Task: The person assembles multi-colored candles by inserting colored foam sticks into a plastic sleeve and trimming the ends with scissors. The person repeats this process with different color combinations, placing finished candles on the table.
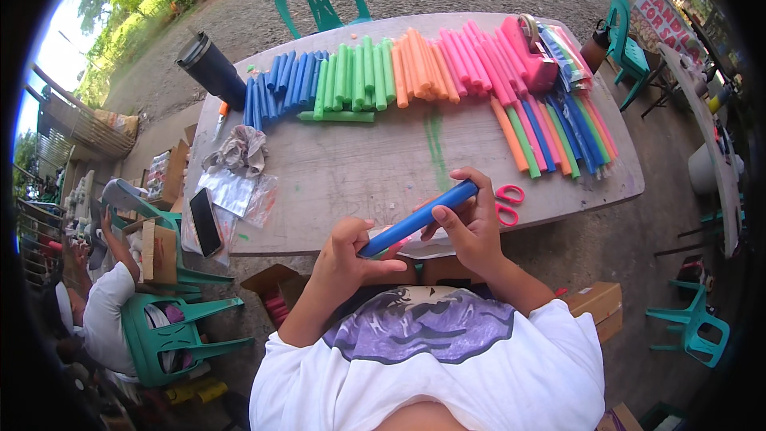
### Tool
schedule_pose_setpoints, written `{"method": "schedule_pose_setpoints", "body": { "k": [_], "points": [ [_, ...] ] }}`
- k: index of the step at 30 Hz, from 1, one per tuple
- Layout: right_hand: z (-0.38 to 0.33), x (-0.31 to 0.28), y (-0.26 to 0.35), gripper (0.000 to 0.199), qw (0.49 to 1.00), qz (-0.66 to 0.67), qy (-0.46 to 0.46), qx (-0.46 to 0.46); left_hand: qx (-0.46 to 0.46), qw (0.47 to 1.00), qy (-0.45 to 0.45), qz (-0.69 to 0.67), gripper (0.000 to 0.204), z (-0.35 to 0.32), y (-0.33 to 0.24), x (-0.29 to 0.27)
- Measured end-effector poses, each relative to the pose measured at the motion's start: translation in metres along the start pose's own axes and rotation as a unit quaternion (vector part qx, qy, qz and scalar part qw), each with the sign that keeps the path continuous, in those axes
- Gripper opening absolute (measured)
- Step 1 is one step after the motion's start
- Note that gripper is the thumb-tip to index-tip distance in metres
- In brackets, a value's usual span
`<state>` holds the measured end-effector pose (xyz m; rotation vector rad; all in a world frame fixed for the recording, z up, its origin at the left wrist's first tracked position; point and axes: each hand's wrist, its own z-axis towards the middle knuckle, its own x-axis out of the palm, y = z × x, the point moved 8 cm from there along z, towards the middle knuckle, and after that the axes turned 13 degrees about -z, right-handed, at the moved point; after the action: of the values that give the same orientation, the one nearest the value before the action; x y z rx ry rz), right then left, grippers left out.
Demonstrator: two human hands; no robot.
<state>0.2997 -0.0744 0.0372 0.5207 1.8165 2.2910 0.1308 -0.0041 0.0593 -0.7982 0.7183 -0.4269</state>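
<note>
1 blue stick (pixel 419 219) slants upward to the right between 2 hands (pixel 337 252) (pixel 479 233).

Left hand (pixel 341 254) and right hand (pixel 476 227) both curl inward.

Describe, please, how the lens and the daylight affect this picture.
In the head view, fisheye distortion bends the table and leaves black corners; the sky at upper left is washed out; clear plastic shows glare; the blue stick looks reasonably sharp.

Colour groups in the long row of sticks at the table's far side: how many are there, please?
4, from left to right: blue sticks, green sticks, orange sticks and pink sticks.
</note>
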Motion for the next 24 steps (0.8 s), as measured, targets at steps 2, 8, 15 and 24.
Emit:
{"method": "schedule_pose_setpoints", "body": {
  "k": [2,8,15,24],
  "points": [
    [0.0,0.007,0.013,0.054,0.991,-0.095,0.026,-0.091,0.043,0.999,0.009,-0.004,0.084,0.003,-0.006,0.0],
    [-0.005,0.05,0.044,0.091,0.826,-0.417,0.212,-0.315,0.079,0.997,0.003,-0.012,0.084,0.002,-0.006,0.008],
    [-0.006,0.054,-0.04,0.108,0.965,-0.084,0.249,-0.014,0.105,0.955,-0.164,-0.223,0.08,0.004,-0.002,-0.019],
    [-0.004,0.037,-0.04,0.019,0.966,-0.153,0.202,0.055,0.042,0.967,-0.117,-0.224,0.096,0.025,-0.008,-0.011]
  ]
}}
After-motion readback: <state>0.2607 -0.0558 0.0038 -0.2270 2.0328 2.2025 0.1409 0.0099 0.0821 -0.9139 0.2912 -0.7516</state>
